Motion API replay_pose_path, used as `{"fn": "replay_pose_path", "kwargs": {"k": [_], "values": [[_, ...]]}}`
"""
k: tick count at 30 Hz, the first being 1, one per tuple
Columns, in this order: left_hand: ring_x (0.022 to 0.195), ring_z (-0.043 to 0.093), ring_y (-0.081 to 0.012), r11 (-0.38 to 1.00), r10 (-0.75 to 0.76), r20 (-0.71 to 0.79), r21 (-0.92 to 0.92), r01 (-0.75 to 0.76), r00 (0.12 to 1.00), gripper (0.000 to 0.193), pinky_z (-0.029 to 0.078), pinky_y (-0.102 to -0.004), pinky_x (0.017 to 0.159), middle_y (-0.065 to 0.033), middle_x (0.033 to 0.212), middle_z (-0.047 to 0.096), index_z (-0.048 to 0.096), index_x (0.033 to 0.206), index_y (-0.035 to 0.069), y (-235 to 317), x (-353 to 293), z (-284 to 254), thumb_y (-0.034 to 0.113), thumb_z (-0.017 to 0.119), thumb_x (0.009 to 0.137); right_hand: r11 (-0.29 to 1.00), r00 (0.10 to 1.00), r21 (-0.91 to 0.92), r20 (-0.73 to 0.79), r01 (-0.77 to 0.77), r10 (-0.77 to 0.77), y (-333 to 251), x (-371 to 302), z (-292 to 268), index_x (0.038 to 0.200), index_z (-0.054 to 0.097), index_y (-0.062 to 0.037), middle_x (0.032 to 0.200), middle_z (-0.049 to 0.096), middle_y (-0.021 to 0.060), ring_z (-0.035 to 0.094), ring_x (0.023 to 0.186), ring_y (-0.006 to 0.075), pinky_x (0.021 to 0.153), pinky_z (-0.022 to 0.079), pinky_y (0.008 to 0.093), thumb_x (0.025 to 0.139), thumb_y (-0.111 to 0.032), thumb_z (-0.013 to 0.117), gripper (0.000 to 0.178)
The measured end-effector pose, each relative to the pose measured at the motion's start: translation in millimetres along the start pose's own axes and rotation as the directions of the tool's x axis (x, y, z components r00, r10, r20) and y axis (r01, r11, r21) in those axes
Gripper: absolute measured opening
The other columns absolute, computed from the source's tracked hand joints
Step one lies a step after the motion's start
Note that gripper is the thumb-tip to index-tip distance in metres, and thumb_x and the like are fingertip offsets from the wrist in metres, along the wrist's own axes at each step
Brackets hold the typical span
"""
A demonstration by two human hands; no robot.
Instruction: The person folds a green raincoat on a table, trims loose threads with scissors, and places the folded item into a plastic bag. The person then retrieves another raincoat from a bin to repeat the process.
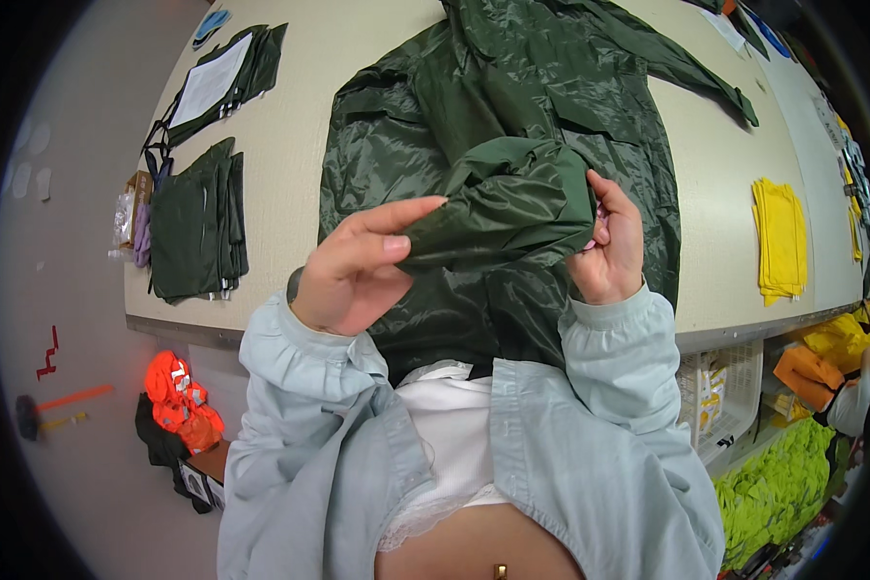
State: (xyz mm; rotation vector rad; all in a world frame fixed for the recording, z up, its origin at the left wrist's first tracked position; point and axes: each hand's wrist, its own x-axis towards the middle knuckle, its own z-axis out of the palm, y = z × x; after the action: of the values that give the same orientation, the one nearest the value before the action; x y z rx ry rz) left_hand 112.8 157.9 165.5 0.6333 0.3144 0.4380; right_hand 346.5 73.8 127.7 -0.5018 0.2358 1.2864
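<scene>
Jacket (517, 198): as it looks light, slippery, pinch its edges
Right hand (611, 246): grip clamped on jacket
Left hand (353, 266): grip apart

The jacket (493, 97) lies on the table (295, 164), centre, extending to the far side. Left of the jacket: near, a folded garment stack (191, 227); far, a second stack (264, 70) with a paper sheet (209, 79) on top. Right: a folded cloth stack (780, 240). Below tabletop level, right: a basket (744, 387).

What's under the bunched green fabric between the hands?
The body of the dark green jacket, spread on the pale table. Whatever lies directly behind the bunched fabric is covered.
</scene>
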Motion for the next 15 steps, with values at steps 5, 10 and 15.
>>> {"fn": "replay_pose_path", "kwargs": {"k": [5, 10, 15], "values": [[0.100, 0.053, -0.0200, 0.962, 0.123, 0.036, 0.240, -0.128, 0.992, 0.041, 0.038, -0.0307, 0.084, -0.0094, 0.103, 0.060, 0.057, 0.113, -0.005, -10.7, 4.3, 2.0, 0.004, 0.052, 0.074, 1.000, 0.999, 0.023, 0.036, -0.005, 0.004, -5.2, 3.8, -9.8, 0.069, 0.053, -0.0042, 0.054, 0.049, -0.0027, 0.028, 0.032, 0.0048, 0.033, 0.030, 0.0157, 0.089, -0.010, 0.042, 0.024], [0.075, 0.041, -0.0223, -0.338, 0.142, 0.571, 0.796, -0.503, 0.808, 0.034, 0.032, -0.0319, 0.075, -0.0063, 0.078, 0.047, 0.070, 0.089, 0.005, -9.3, 2.3, 21.7, 0.010, 0.061, 0.056, 0.993, 0.999, -0.111, -0.005, 0.051, -0.052, -6.5, 2.8, -10.2, 0.066, 0.051, -0.0078, 0.054, 0.050, -0.0025, 0.028, 0.033, 0.0056, 0.034, 0.030, 0.0172, 0.086, -0.016, 0.045, 0.022], [0.103, 0.048, -0.0259, -0.034, 0.412, 0.388, 0.911, -0.411, 0.825, 0.055, 0.032, -0.0407, 0.096, -0.0150, 0.122, 0.042, 0.054, 0.118, 0.007, -13.5, -0.2, 4.2, 0.018, 0.070, 0.066, 0.965, 0.987, -0.252, 0.156, 0.065, -0.026, -6.3, -16.0, -2.2, 0.081, 0.057, -0.0035, 0.063, 0.058, 0.0000, 0.026, 0.034, 0.0052, 0.037, 0.030, 0.0183, 0.085, -0.024, 0.049, 0.023]]}}
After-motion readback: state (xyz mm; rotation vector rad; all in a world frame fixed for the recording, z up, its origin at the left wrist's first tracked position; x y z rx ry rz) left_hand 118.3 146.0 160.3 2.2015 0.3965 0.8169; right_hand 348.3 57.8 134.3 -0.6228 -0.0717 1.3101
